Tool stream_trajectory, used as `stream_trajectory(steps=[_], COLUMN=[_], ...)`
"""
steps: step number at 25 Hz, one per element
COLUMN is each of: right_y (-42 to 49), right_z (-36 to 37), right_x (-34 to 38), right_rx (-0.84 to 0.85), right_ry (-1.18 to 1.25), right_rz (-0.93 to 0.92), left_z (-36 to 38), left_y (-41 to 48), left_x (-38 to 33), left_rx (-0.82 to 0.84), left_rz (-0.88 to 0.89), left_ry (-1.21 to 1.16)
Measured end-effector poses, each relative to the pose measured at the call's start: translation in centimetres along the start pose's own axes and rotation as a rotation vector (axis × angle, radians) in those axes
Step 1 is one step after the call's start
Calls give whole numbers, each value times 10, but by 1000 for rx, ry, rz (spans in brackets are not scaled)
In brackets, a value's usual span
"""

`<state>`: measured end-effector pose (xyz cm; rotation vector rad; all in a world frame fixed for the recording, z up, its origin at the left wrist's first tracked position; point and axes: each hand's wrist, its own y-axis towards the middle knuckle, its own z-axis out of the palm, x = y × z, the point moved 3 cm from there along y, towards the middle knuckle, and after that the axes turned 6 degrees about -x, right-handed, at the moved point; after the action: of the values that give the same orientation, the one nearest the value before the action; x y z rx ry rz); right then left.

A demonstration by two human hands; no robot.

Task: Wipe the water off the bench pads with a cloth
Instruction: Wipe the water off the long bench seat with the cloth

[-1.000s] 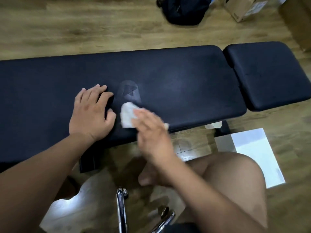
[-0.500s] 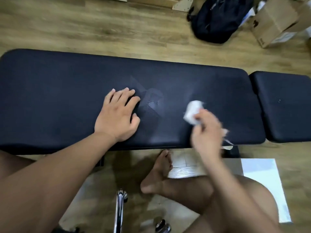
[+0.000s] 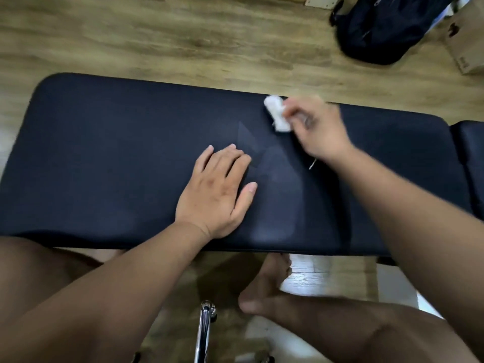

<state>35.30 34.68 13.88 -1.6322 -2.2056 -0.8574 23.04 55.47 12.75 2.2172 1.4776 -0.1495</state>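
Long dark bench pad [image 3: 104,158] across the view, on a wooden floor [image 3: 157,40]; this is the surface to dry. No clear drops visible on its left part, only a dull, even sheen; hard to tell wet from dry there because of blur.

Near the middle, left hand [image 3: 217,189] lying flat on the pad, palm down, fingers spread and open, gripping nothing. Probably bracing the body while reaching. Just to its right, a faint paler mark [image 3: 267,166] in the cover, maybe a printed logo or a damp patch; cannot tell which.

Further right and toward the far edge of the pad, white cloth [image 3: 277,116], bunched small, pressed on the pad. Right hand [image 3: 319,129] closed on the cloth, pinching it at the fingertips; outline smeared, so likely mid-stroke. A thin thread [image 3: 313,163] hanging below the wrist.

At the far right edge, second bench pad [image 3: 471,163], only a strip in view. Beyond, on the floor, a dark backpack [image 3: 387,30] and a cardboard box [image 3: 468,40].

Step in hand, by judgement: wiping the far right area of the long pad. Next move likely calling for more strokes with firm flat pressure along the far edge, then over to the second pad, with the cloth opened wider to cover more.
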Motion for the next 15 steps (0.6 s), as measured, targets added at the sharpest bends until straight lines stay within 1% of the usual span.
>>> stream_trajectory(steps=[3, 5, 8, 9, 10, 13, 15], right_y=[52, 52, 9, -17, -48, -149, -180], right_z=[-14, -10, -6, -4, -1, 0, -14], right_x=[-47, -47, -3, 18, 41, 106, 101], right_rx=[-22, -45, -173, -186, -155, 19, 71], right_ry=[-45, -43, 70, 120, 151, 217, 231], right_rz=[314, 390, 363, 348, 316, 165, 43], left_z=[1, 1, 2, 1, 1, 0, 0], left_y=[0, 2, 2, 2, 2, -1, 0], left_x=[-1, -1, -1, -1, -1, -2, -1], left_rx=[22, 38, 41, 39, 38, 48, 41], left_rz=[1, 3, 6, 5, 5, 24, 19], left_ry=[27, 47, 65, 66, 65, 52, 38])
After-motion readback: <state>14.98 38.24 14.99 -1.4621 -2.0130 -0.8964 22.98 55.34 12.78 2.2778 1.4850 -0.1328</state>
